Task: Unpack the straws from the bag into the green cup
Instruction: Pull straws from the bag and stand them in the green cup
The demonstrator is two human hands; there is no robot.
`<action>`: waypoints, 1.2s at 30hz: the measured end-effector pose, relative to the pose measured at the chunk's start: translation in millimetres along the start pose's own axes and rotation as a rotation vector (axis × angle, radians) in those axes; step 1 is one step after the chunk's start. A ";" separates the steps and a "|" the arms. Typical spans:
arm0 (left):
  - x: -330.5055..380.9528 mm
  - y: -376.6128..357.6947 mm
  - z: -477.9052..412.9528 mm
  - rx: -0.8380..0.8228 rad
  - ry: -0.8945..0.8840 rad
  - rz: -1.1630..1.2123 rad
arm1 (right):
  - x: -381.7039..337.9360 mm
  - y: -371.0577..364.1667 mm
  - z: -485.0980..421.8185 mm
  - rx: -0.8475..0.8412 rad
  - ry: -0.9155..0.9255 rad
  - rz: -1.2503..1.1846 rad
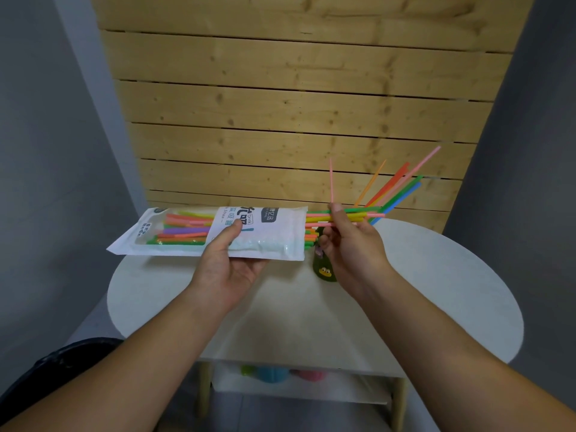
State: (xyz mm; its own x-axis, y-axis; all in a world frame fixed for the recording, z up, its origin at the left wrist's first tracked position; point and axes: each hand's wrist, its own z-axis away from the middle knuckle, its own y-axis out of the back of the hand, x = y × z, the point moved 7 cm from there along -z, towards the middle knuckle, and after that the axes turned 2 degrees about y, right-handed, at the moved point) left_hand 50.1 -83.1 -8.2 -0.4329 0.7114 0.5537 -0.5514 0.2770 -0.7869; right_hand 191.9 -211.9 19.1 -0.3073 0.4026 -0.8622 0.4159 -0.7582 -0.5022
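White table [280,322] below, left fingers [229,235] clasped round bag [274,236], right fingers [338,213] pinched on straws [318,217].

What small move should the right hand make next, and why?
Probably draw the right hand rightward, sliding the pinched straws clear of the bag. Their ends sit inside its open mouth, the left hand holds it level, and the green cup stands just below.

Table: a white round top [420,307].
Legs: light wood [204,391], under the top.
On the table: one green cup [324,271], standing near the far side. It has a little yellow face with eyes.
Shelf: a white shelf [358,388] under the top.
On the shelf: blurry round things [274,374] in green, blue and pink, side by side.
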 end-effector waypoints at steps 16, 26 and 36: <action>5.2 5.0 -5.4 0.032 -0.042 0.017 | -30.0 17.0 -2.7 0.080 0.075 -0.016; -1.0 3.7 -4.8 0.029 -0.021 -0.001 | -11.3 7.7 1.4 0.062 -0.124 -0.322; 8.0 12.6 -11.3 0.047 -0.052 0.008 | -40.9 28.7 1.9 0.166 0.018 -0.167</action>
State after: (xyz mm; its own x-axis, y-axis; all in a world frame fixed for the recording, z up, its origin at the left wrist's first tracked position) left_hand 47.8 -66.6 -16.8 -0.4737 0.6784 0.5616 -0.5797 0.2399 -0.7787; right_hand 214.8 -251.1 40.1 -0.3443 0.5370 -0.7701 0.2134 -0.7540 -0.6212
